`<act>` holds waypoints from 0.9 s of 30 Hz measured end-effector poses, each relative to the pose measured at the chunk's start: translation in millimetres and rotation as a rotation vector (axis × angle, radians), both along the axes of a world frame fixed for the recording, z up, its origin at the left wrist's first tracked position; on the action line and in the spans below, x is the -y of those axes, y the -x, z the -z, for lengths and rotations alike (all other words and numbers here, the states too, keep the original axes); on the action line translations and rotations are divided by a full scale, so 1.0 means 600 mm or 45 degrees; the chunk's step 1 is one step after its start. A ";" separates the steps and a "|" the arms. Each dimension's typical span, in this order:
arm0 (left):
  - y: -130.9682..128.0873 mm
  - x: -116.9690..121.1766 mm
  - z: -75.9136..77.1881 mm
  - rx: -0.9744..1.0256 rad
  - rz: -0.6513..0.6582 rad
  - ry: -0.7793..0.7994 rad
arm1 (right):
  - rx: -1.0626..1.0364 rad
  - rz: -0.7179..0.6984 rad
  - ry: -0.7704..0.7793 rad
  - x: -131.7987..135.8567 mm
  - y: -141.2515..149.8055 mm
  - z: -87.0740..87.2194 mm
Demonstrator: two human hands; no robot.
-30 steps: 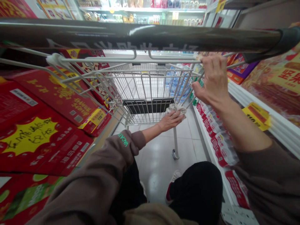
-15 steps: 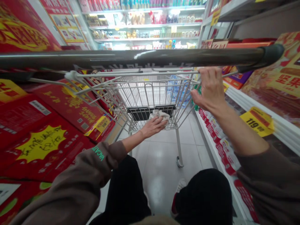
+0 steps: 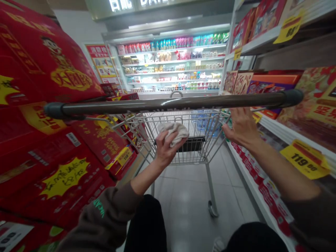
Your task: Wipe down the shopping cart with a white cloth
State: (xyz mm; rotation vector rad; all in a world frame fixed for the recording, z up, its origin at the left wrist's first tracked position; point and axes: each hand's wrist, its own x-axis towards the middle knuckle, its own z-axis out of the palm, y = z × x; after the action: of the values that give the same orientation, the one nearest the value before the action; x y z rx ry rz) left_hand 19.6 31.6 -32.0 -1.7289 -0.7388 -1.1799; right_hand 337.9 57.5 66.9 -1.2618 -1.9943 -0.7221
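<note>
A crumpled whitish cloth [image 3: 175,134] is gripped in my left hand [image 3: 166,148], just above the back of a wire shopping cart [image 3: 193,159]. Below the cloth, the cart's black flap [image 3: 193,144] partly shows. My right hand [image 3: 243,128] grasps the cart's frame at its right corner, under the dark handlebar [image 3: 183,102]; its fingertips are hidden there. Whether the cloth touches the wires, I cannot tell.
Red gift boxes [image 3: 68,175] are stacked close on the left. A shelf with yellow price tags [image 3: 306,159] runs along the right. Ahead stands a lit refrigerated display [image 3: 173,63]. The cart's wheel [image 3: 213,209] rests on the tiled floor [image 3: 181,203].
My left hand has lifted the cloth from the cart's black flap up toward the handlebar. My right hand keeps its hold. The view has tilted up, showing more of the display.
</note>
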 end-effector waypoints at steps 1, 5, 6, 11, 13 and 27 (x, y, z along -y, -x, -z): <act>0.007 0.006 -0.025 0.076 0.030 -0.069 | -0.008 -0.009 -0.006 -0.001 0.000 0.001; 0.045 0.025 -0.106 0.430 -0.147 -0.122 | -0.051 -0.042 -0.016 -0.003 0.002 0.003; 0.049 0.027 -0.116 0.507 -0.198 -0.087 | -0.058 -0.044 -0.014 -0.002 0.003 0.003; -0.001 0.025 -0.108 0.397 -0.205 0.180 | -0.059 -0.049 0.015 0.003 0.006 -0.002; -0.030 0.026 -0.093 0.203 -0.194 0.421 | -0.028 -0.031 0.024 0.004 0.000 -0.005; 0.127 0.080 -0.112 0.560 -0.320 0.091 | 0.001 0.056 -0.022 -0.034 -0.046 0.011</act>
State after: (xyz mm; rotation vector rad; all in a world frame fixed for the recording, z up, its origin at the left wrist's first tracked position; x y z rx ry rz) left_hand -56.8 -16.4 35.2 -1.3912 -1.2361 -1.3825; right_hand 365.8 78.1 60.3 -1.2985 -1.9621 -0.7595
